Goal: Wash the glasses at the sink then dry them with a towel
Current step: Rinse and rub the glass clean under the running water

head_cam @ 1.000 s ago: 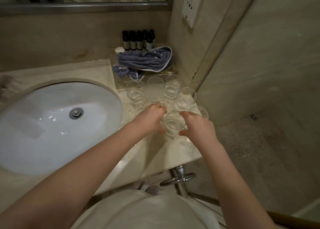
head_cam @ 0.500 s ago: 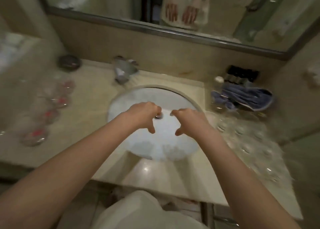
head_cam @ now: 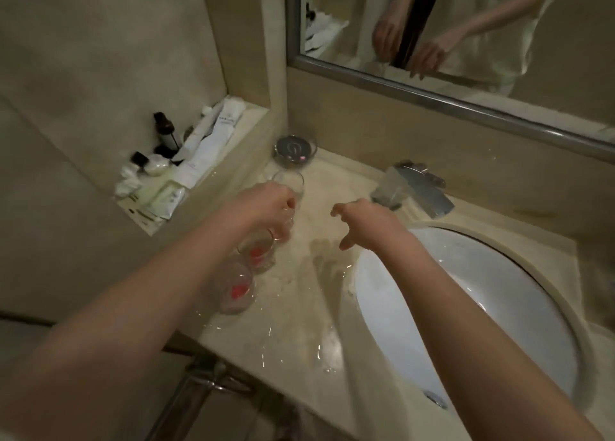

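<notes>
The left hand (head_cam: 266, 207) curls its fingers round a clear stemless drinking glass (head_cam: 290, 185) that stands on the wet beige marble counter (head_cam: 299, 307), to the left of the white oval sink basin (head_cam: 466, 307); the glass's rim shows above the knuckles, and whether its base is lifted off the stone I cannot tell. The right hand (head_cam: 369, 224) hovers over the counter just beside the basin's left edge, holding nothing, its fingers loosely bent and spread with the thumb pointing down. Nearer the body, two more clear glasses with red dregs sit on the counter under the left forearm: one glass (head_cam: 258, 254) just below the left hand, the other glass (head_cam: 237, 289) nearer the counter's front edge. A small round glass dish (head_cam: 295, 150) stands at the back of the counter behind the held glass. The chrome tap (head_cam: 412, 189) rises behind the basin, close to the right hand. On the raised ledge to the left lie white tubes and packets (head_cam: 206, 141) and a few small dark bottles (head_cam: 164, 131). The framed wall mirror (head_cam: 432, 91) above reflects both arms
</notes>
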`<state>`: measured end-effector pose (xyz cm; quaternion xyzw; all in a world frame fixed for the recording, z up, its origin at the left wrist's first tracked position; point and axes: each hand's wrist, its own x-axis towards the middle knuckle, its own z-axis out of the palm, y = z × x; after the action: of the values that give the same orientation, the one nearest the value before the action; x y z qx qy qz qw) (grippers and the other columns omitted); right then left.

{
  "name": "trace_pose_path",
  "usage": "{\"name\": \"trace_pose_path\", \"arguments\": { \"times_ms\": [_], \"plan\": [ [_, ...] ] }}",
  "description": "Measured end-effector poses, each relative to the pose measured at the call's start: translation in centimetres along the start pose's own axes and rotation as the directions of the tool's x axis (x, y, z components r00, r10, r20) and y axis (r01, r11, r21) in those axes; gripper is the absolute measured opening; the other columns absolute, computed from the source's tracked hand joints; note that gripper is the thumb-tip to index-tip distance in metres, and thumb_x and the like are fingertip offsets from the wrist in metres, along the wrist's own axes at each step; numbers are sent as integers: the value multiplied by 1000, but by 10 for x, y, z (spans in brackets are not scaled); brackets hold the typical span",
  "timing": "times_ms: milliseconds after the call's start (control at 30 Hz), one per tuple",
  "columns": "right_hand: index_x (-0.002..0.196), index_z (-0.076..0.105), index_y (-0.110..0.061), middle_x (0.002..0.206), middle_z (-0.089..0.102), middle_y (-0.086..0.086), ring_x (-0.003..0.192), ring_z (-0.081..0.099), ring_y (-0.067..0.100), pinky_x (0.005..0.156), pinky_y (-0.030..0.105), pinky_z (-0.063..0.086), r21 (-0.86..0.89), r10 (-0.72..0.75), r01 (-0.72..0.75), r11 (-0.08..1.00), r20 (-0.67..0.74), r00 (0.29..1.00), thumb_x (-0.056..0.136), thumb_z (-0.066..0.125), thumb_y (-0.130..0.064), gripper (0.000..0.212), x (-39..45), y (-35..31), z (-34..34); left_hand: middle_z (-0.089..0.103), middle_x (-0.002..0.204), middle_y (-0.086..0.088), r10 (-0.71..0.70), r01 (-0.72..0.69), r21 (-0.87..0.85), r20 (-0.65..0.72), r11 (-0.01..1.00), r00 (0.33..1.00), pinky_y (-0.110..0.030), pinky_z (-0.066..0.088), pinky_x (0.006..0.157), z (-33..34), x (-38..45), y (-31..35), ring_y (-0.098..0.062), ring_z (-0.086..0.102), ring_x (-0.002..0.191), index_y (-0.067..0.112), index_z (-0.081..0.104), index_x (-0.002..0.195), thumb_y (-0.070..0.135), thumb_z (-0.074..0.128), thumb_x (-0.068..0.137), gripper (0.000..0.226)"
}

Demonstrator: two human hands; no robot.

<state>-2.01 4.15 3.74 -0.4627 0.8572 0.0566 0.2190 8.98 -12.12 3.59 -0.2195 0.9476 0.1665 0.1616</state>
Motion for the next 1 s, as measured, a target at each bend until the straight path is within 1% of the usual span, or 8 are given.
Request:
{"name": "trace_pose_path", "arguments": {
  "times_ms": [133, 467, 567, 667, 833, 900, 967, 1000],
  "plan": [
    [140, 44, -23, 128, 58, 5, 111, 59, 28, 76, 33, 45, 8, -6, 6, 1000, -19, 1000, 77, 80, -26, 72, 45, -11, -12, 62, 118, -3, 1, -1, -44, 6, 999, 1000, -30, 47, 81, -17, 33, -25, -21, 60, 103, 16, 59, 125, 24, 85, 70, 61],
    [137, 47, -20, 129, 59, 5, 114, 58, 28, 77, 32, 43, 35, -37, 40, 999, -70, 997, 78, 79, -22, 67, 125, -18, -29, 60, 128, -7, -27, 27, -107, -1, 994, 1000, -38, 48, 94, -21, 104, -45, -27, 58, 113, 14, 51, 136, 35, 88, 65, 84],
    [137, 47, -22, 127, 59, 5, 113, 58, 27, 75, 32, 43, 46, -53, 56, 997, -75, 996, 78, 79, -20, 67, 138, -23, -31, 60, 130, -8, -18, 24, -141, 39, 990, 999, -35, 48, 93, -16, 116, -47, -26, 58, 114, 12, 52, 136, 34, 90, 62, 86],
    [138, 47, -24, 126, 60, 5, 113, 59, 26, 79, 33, 46, 70, -59, 62, 996, -48, 997, 77, 80, -20, 70, 147, -27, -31, 57, 131, -7, -10, 22, -162, 73, 987, 997, -31, 45, 90, -12, 122, -50, -26, 57, 115, 11, 50, 137, 34, 90, 63, 87],
    [136, 51, -26, 126, 61, 3, 114, 58, 25, 83, 31, 45, 92, -71, 70, 993, 9, 997, 73, 83, -18, 71, 155, -31, -35, 60, 127, -7, 33, -11, -176, 123, 984, 992, -35, 50, 92, -7, 131, -50, -24, 59, 111, 12, 53, 132, 34, 91, 61, 83],
    [134, 53, -24, 125, 62, 3, 114, 59, 25, 86, 31, 47, 92, -71, 69, 993, 20, 997, 73, 82, -17, 67, 156, -32, -36, 62, 121, -7, 40, -23, -158, 104, 987, 994, -34, 50, 84, -2, 133, -46, -23, 60, 102, 11, 55, 127, 32, 91, 60, 78],
    [130, 56, -22, 124, 63, 4, 112, 60, 25, 89, 34, 50, 97, -75, 73, 993, 15, 997, 74, 82, -16, 62, 156, -30, -33, 62, 108, -5, 47, -38, -146, 60, 989, 997, -29, 44, 73, 5, 133, -42, -21, 57, 90, 14, 57, 122, 31, 90, 61, 71],
    [130, 57, -21, 124, 63, 5, 111, 60, 26, 89, 35, 50, 103, -78, 77, 992, 8, 997, 75, 81, -16, 60, 156, -29, -31, 60, 103, -4, 49, -43, -140, 41, 989, 998, -29, 43, 71, 8, 133, -41, -21, 57, 90, 15, 58, 120, 30, 90, 61, 69]
  ]
}}
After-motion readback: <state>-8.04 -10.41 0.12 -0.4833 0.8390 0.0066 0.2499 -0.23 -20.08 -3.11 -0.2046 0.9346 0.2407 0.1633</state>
